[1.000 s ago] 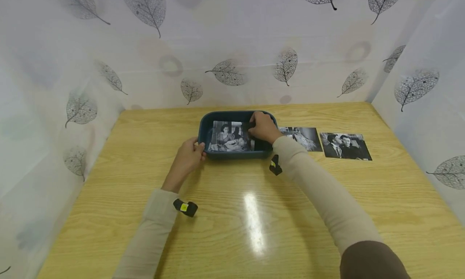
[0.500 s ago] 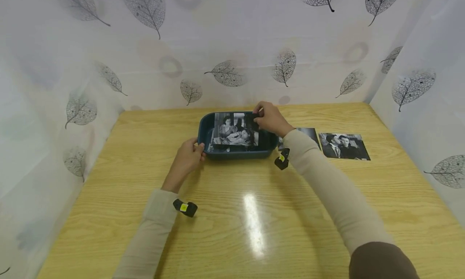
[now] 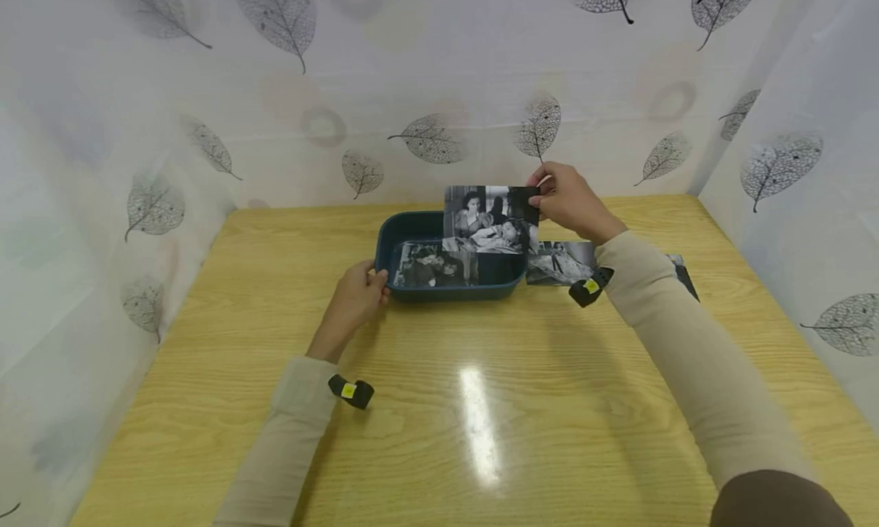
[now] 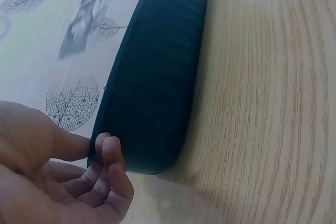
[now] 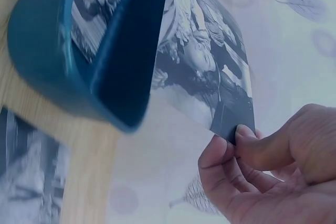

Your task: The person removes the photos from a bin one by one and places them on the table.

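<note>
A dark teal rectangular tub [image 3: 449, 293] stands near the back of the table. My left hand [image 3: 353, 302] pinches its front left rim between thumb and fingers, as the left wrist view [image 4: 63, 177] also shows. Above the tub's right part, my right hand [image 3: 573, 203] pinches the right edge of a black-and-white photo [image 3: 491, 220]. The right wrist view shows thumb and forefinger on a corner of that photo [image 5: 202, 61]. Inside the tub lies another black-and-white photo [image 3: 429, 266], partly covered by the raised one.
Just right of the tub a photo [image 3: 559, 264] lies flat on the wooden table [image 3: 412, 420]. Farther right, a second photo [image 3: 683, 275] is mostly hidden behind my right sleeve. A curtain with leaf prints [image 3: 429, 138] hangs behind the table and along both sides.
My right hand has lifted the photo up out of the tub and moved it to the right, uncovering another photo inside. The left hand and the tub have stayed in place.
</note>
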{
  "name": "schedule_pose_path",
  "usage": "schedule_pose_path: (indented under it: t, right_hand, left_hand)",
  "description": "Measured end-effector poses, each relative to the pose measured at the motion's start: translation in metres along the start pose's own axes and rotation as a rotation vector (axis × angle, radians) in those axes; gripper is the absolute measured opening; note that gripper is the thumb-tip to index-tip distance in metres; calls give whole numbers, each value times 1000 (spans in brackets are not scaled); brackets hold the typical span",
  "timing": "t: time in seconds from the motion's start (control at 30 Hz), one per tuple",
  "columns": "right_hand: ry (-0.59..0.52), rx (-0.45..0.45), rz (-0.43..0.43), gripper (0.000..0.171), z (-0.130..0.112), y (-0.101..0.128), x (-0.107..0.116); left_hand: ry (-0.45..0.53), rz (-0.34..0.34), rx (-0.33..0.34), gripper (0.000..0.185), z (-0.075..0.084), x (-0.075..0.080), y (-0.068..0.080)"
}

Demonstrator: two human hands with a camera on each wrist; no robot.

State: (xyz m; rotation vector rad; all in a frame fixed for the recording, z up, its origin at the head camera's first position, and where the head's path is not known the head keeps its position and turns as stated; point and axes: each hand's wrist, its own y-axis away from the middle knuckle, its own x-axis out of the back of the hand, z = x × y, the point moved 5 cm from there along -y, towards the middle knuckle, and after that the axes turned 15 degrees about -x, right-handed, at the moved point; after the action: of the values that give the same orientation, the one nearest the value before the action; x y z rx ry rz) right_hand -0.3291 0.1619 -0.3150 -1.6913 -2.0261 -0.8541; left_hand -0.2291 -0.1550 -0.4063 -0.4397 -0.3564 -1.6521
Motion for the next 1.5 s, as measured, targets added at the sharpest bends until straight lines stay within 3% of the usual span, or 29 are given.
schedule_pose_path:
  t: [0.33,0.63,0.97,1.23,1.5]
  right_hand:
    - [8,-72,-21,26,44,28,39]
    - [15,-143,-83,24,91,47,54]
    - [-37,-170,-187,23,128,66,55]
    - [-70,-190,-230,23,150,68,42]
    - [10,-204,-219,21,160,70,26]
  left_hand:
    - [-7,-4,6,50,-1,0,0]
    - [-21,-7,13,52,-2,0,0]
    - [-24,-14,24,53,0,0,0]
    - [-45,-15,18,53,-1,1,0]
    - [-41,-12,3,51,-1,0,-1]
